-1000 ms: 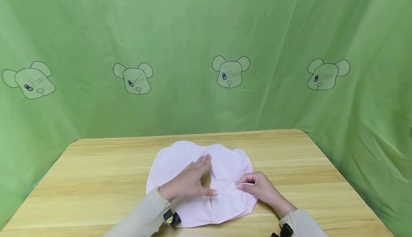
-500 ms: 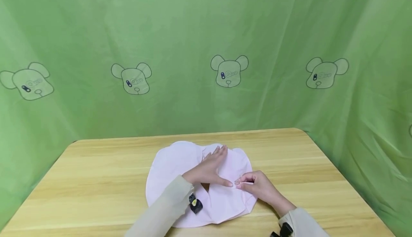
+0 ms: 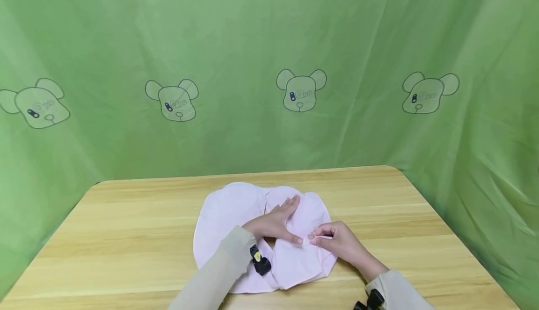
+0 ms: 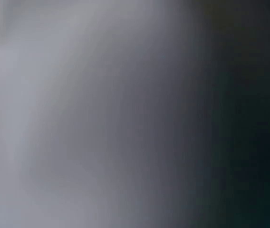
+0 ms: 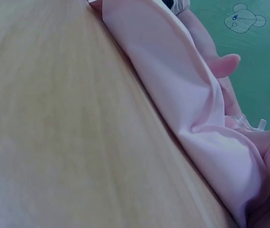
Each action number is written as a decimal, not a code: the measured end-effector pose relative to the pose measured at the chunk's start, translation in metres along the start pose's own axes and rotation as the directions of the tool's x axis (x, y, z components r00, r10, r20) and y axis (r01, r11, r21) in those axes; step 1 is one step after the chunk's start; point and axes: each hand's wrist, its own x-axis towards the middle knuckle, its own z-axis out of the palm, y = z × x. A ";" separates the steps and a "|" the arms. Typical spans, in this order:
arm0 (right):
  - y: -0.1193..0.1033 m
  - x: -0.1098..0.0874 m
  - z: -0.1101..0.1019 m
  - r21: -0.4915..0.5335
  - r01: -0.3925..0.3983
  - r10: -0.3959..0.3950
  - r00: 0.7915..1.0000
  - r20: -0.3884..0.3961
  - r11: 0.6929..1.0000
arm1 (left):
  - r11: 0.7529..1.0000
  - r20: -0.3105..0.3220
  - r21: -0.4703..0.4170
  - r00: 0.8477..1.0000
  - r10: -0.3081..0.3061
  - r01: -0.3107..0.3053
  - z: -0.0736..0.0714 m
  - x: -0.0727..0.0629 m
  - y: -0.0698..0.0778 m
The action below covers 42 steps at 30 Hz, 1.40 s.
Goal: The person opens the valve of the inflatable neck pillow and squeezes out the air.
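Observation:
A pale pink, flat, soft inflatable (image 3: 229,207) with a scalloped edge and a slit-like opening in its middle lies on the table. My left hand (image 3: 275,223) rests on its right half, fingers spread and thumb stretched toward the right hand. With thumb and fingers my right hand (image 3: 343,242) pinches a small clear air valve (image 5: 239,122) that stands up from the pink sheet. In the right wrist view the valve's short stem shows beside the fingers, and the left thumb reaches over the sheet's fold. The left wrist view is only blurred pale and dark surface.
The wood-grain table (image 3: 134,235) has rounded far corners. Behind it and at both sides hangs a green cloth (image 3: 236,132) with printed bear heads. Black wrist cameras sit on both sleeves.
My left hand has slid right from the central opening onto the inflatable's right half, its thumb now close to the valve. The right hand keeps its pinch in the same place.

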 end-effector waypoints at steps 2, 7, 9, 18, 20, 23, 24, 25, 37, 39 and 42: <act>0.000 0.001 0.000 -0.001 -0.001 0.001 1.000 0.001 1.000 | 0.999 0.016 0.033 1.000 -0.002 0.001 0.000 -0.001 0.002; 0.001 0.001 0.000 -0.005 0.000 0.000 1.000 0.000 1.000 | 0.992 0.023 0.123 1.000 -0.010 0.007 0.003 -0.001 0.007; 0.001 0.001 0.000 -0.005 -0.004 0.004 1.000 0.001 1.000 | 0.988 0.023 0.156 1.000 -0.005 0.001 0.004 0.000 0.009; -0.001 0.000 -0.001 -0.005 -0.018 0.018 1.000 0.006 1.000 | 0.963 0.057 0.268 0.998 -0.004 -0.012 0.008 0.002 0.013; -0.001 0.000 -0.001 -0.005 -0.020 0.020 1.000 0.004 1.000 | 0.955 0.062 0.295 0.998 -0.009 -0.010 0.009 0.002 0.014; -0.001 0.000 -0.001 -0.004 -0.022 0.022 1.000 0.004 1.000 | 0.944 0.064 0.329 0.998 -0.021 -0.001 0.010 0.003 0.014; -0.001 0.000 -0.001 -0.003 -0.021 0.021 1.000 0.005 1.000 | 0.943 0.062 0.332 0.998 -0.023 0.002 0.010 0.004 0.014; -0.001 0.000 -0.001 -0.001 -0.019 0.019 1.000 0.006 1.000 | 0.940 0.060 0.341 0.998 -0.026 0.004 0.010 0.004 0.014; 0.001 0.000 -0.002 0.001 0.008 -0.008 1.000 0.005 1.000 | 0.909 0.057 0.416 0.998 -0.037 0.010 0.014 0.007 0.014; 0.001 0.000 -0.002 0.003 0.004 -0.004 1.000 0.009 1.000 | 0.905 0.056 0.425 0.998 -0.040 0.013 0.015 0.007 0.013; 0.001 0.000 -0.002 0.001 0.002 -0.002 1.000 0.010 1.000 | 0.898 0.055 0.439 0.997 -0.050 0.021 0.015 0.007 0.013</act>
